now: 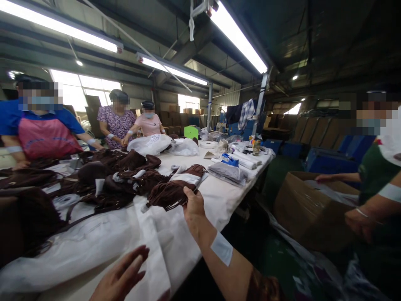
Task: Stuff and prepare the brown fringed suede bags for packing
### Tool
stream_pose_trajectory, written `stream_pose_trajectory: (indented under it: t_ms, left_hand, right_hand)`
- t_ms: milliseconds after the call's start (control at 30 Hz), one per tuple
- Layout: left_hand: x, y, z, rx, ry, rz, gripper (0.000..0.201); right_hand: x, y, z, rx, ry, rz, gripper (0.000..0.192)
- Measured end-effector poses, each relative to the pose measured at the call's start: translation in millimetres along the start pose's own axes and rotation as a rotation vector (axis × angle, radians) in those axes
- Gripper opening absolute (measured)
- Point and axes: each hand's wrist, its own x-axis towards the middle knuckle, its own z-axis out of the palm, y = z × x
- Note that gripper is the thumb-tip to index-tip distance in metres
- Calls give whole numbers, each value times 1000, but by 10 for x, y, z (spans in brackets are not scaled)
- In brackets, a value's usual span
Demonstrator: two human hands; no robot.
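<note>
My right hand [193, 205] reaches out over the white-covered table [219, 200] and grips a brown fringed fabric piece [169, 193] with a white paper insert. My left hand [120, 278] lies low at the near edge, fingers apart, resting on a white cloth bag [156, 246] spread flat in front of me. It holds nothing. A white patch is stuck on my right forearm.
Several brown fringed bags [119, 175] are heaped on the table's left. White plastic bags [150, 144], packed grey items [227, 172] and rolls sit farther back. Three people work across the table. At right a person handles an open cardboard box [300, 209].
</note>
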Motion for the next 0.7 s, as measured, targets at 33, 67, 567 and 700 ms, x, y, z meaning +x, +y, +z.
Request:
stream_pose_trajectory:
  t_ms: [33, 67, 567, 700]
  left_hand:
    - [56, 165, 101, -204, -8, -79, 55]
    - [109, 321, 193, -360, -53, -153, 56]
    - [459, 759, 599, -890, 143, -135, 50]
    - [345, 881, 562, -893, 105, -82, 61]
  right_hand:
    - [-127, 61, 39, 13, -21, 29, 42]
    - [-250, 124, 68, 17, -35, 59, 42]
    - [-1193, 182, 46, -527, -253, -192, 37]
    - [-1189, 34, -63, -511, -417, -154, 38]
